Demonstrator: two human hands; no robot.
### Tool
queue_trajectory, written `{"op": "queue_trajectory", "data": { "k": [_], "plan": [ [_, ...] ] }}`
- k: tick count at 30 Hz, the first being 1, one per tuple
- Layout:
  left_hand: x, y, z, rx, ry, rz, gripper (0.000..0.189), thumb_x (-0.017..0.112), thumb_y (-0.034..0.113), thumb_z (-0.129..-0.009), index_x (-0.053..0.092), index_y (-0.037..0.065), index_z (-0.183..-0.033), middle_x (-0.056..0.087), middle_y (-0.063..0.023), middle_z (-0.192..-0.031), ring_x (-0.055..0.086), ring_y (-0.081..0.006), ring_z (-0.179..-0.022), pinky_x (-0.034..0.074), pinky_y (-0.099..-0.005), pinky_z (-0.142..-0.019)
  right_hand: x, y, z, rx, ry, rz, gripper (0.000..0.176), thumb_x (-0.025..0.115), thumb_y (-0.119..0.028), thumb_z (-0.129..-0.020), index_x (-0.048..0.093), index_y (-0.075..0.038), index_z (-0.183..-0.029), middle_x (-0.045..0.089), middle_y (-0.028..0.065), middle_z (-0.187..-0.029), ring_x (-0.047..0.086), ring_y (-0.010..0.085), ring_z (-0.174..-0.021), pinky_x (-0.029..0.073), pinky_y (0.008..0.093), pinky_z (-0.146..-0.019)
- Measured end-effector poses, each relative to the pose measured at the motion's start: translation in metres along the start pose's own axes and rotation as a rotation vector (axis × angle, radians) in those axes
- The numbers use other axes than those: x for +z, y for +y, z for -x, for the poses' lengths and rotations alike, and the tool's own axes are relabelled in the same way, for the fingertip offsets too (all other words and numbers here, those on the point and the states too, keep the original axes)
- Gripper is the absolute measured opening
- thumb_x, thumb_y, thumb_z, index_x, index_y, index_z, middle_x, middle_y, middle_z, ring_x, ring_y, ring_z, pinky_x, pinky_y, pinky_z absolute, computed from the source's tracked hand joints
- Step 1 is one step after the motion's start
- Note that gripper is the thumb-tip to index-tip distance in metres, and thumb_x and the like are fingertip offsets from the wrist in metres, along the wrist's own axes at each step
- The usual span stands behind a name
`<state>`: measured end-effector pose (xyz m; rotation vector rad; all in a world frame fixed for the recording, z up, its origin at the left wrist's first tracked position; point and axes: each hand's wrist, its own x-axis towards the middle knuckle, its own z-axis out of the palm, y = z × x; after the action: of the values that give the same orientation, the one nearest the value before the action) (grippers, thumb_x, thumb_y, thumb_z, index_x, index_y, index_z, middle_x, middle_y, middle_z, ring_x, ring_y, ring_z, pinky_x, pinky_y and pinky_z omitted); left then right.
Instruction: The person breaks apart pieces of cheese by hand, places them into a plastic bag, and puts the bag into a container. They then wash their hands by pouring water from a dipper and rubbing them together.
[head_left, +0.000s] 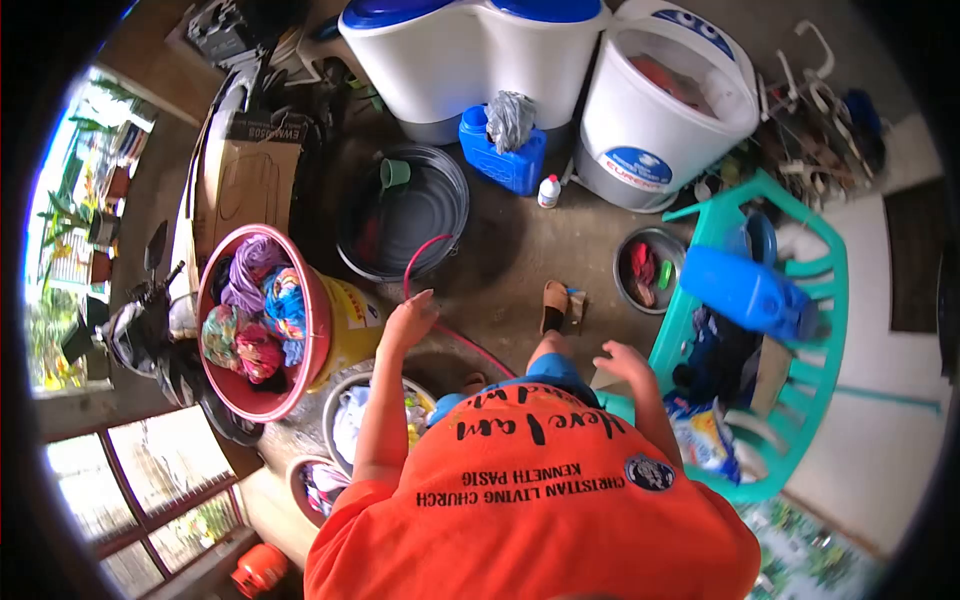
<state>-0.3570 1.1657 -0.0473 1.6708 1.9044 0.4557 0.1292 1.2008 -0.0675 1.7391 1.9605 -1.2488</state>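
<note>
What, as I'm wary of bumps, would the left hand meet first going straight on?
The left hand, holding the red hose, would likely meet the black basin first; its height is unclear, so it might pass above.

Thin red hose (pixel 473 345), curved, its end over the black basin (pixel 425 212)

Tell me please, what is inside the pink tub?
The pink tub holds a pile of cloths: purple, blue, pink, greenish. The pile covers the bottom, so I cannot see what lies there.
</note>
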Motion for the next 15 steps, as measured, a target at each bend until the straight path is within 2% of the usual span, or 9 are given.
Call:
{"op": "queue_trajectory", "data": {
  "k": [1,2,5,6,7,9,10,12,15],
  "plan": [
    [0.002,0.011,-0.012,0.027,0.048,-0.009,0.051,0.061,0.026,-0.080,0.052,0.012,-0.128,0.064,-0.0181,-0.109,0.060,-0.0357,-0.102,0.049,-0.0421,-0.086,-0.030,-0.007,-0.025,-0.015,-0.016,0.036,0.061,0.068,-0.041,-0.077,0.055,-0.002,-0.122,0.059,0.0211,-0.119,0.056,0.0335,-0.113,0.044,0.0401,-0.095],
    [-0.003,0.021,-0.018,-0.191,-0.070,0.118,0.049,0.062,0.025,-0.080,0.054,0.009,-0.126,0.065,-0.0180,-0.106,0.061,-0.0350,-0.100,0.049,-0.0415,-0.086,-0.067,-0.022,-0.062,-0.046,-0.009,0.071,0.060,0.068,-0.040,-0.077,0.055,-0.003,-0.122,0.059,0.0213,-0.119,0.056,0.0337,-0.113,0.044,0.0403,-0.095],
    [0.027,0.029,-0.026,-0.361,0.079,0.102,0.049,0.064,0.023,-0.079,0.054,0.006,-0.124,0.066,-0.0186,-0.102,0.063,-0.0341,-0.098,0.050,-0.0416,-0.084,-0.124,-0.040,-0.133,-0.076,-0.042,0.230,0.058,0.067,-0.039,-0.078,0.055,-0.005,-0.123,0.059,0.0215,-0.119,0.055,0.0343,-0.112,0.043,0.0418,-0.096],
    [0.036,0.033,-0.033,-0.407,0.073,0.113,0.052,0.067,0.019,-0.078,0.053,0.003,-0.125,0.066,-0.0199,-0.100,0.065,-0.0311,-0.095,0.051,-0.0375,-0.083,-0.150,-0.059,-0.147,-0.036,-0.042,0.290,0.058,0.067,-0.038,-0.078,0.054,-0.005,-0.124,0.058,0.0220,-0.120,0.054,0.0348,-0.113,0.043,0.0424,-0.096],
    [0.043,0.037,-0.038,-0.378,0.119,0.184,0.054,0.067,0.018,-0.078,0.051,0.003,-0.127,0.067,-0.0193,-0.099,0.065,-0.0306,-0.094,0.051,-0.0363,-0.082,-0.164,-0.062,-0.172,-0.084,-0.004,0.319,0.056,0.066,-0.037,-0.079,0.054,-0.005,-0.124,0.056,0.0219,-0.122,0.054,0.0346,-0.114,0.043,0.0420,-0.097],
    [0.051,0.046,-0.051,-0.436,0.072,0.276,0.056,0.068,0.016,-0.078,0.050,0.004,-0.130,0.067,-0.0184,-0.096,0.065,-0.0303,-0.094,0.051,-0.0358,-0.083,-0.185,-0.066,-0.222,-0.255,0.064,0.289,0.053,0.064,-0.035,-0.080,0.053,-0.008,-0.124,0.059,0.0193,-0.117,0.055,0.0347,-0.112,0.045,0.0436,-0.093],
    [0.058,0.045,-0.058,-0.434,0.119,0.292,0.056,0.067,0.016,-0.078,0.049,0.004,-0.130,0.067,-0.0182,-0.096,0.065,-0.0312,-0.093,0.051,-0.0368,-0.082,-0.195,-0.072,-0.242,-0.292,0.061,0.254,0.053,0.065,-0.034,-0.080,0.054,-0.007,-0.123,0.059,0.0197,-0.117,0.055,0.0351,-0.112,0.044,0.0434,-0.093],
    [0.076,0.032,-0.071,-0.425,0.203,0.309,0.057,0.066,0.016,-0.078,0.048,0.003,-0.130,0.068,-0.0178,-0.096,0.065,-0.0331,-0.092,0.051,-0.0389,-0.081,-0.203,-0.086,-0.278,-0.355,0.054,0.168,0.052,0.066,-0.033,-0.079,0.055,-0.005,-0.122,0.059,0.0205,-0.117,0.055,0.0361,-0.111,0.044,0.0430,-0.094],
    [0.099,0.001,-0.102,-0.549,0.232,0.478,0.062,0.067,0.016,-0.076,0.044,0.003,-0.133,0.068,-0.0177,-0.097,0.066,-0.0310,-0.091,0.051,-0.0374,-0.081,-0.189,-0.096,-0.329,-0.351,0.001,0.138,0.052,0.069,-0.032,-0.077,0.057,-0.002,-0.118,0.060,0.0215,-0.116,0.057,0.0352,-0.109,0.045,0.0414,-0.093]
  ]
}}
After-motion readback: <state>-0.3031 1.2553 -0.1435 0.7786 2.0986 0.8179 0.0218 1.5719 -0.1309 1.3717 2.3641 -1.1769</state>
